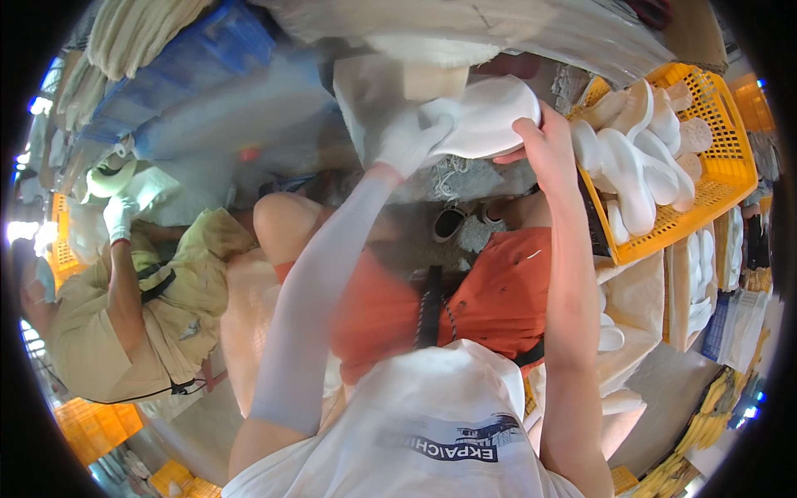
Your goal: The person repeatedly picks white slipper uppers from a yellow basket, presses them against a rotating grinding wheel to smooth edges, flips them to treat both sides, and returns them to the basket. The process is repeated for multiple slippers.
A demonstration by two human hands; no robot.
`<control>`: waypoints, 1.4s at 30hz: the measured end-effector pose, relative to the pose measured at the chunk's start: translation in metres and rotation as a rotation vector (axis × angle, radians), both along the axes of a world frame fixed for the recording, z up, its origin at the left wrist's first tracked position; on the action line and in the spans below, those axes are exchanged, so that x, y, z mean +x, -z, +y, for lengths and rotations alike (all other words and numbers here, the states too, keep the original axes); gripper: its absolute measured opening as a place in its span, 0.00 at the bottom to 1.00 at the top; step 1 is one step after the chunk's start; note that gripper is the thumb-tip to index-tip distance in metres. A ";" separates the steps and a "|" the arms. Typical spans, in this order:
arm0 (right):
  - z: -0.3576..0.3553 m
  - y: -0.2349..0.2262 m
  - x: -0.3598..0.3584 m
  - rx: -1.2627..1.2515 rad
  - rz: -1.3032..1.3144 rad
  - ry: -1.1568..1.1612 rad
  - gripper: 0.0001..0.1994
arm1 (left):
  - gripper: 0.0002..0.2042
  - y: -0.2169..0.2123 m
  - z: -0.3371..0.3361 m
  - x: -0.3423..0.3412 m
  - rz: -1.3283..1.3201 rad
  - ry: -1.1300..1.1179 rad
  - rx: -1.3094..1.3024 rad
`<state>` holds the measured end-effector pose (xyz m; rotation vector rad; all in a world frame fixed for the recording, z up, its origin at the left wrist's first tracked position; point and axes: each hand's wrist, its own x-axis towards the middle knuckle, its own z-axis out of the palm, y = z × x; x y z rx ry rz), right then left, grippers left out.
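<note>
A smooth white sole-shaped piece [490, 116] is held up in front of me, its rounded broad end toward the right. My left hand [408, 143], in a white glove below a white sleeve, is closed on its left end with the thumb on top. At the right end, my bare right hand [551, 143] grips the rim, thumb above and fingers partly hidden underneath. Just behind the left hand stands a pale panel [357, 95] with a beige block [436, 83] by it; what these belong to cannot be made out.
To the right, a yellow plastic basket [701, 212] holds several similar white pieces [627, 170]. A co-worker's gloved hand [120, 217] holds a pale rounded piece [110, 177] at the left. Blue bins [220, 46] stand at the far left, and plastic sheeting [531, 25] hangs along the far side.
</note>
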<state>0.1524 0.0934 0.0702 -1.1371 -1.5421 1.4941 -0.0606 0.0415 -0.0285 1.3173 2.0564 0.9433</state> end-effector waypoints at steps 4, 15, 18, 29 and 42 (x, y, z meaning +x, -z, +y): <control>0.023 0.012 -0.001 -0.016 -0.076 -0.001 0.20 | 0.45 -0.046 -0.016 0.006 -0.095 0.037 -0.211; 0.003 0.043 -0.039 0.166 -0.318 0.125 0.33 | 0.21 -0.008 -0.043 0.014 -0.736 0.165 -0.103; -0.003 0.030 -0.041 0.156 -0.251 0.036 0.42 | 0.18 -0.001 -0.007 0.022 -0.842 0.182 0.095; -0.120 0.114 0.109 -0.439 0.273 0.135 0.20 | 0.36 -0.030 -0.093 0.129 -0.741 0.122 0.112; -0.051 0.102 0.047 -0.524 0.622 0.151 0.19 | 0.32 -0.122 -0.010 0.133 -0.675 -0.149 0.036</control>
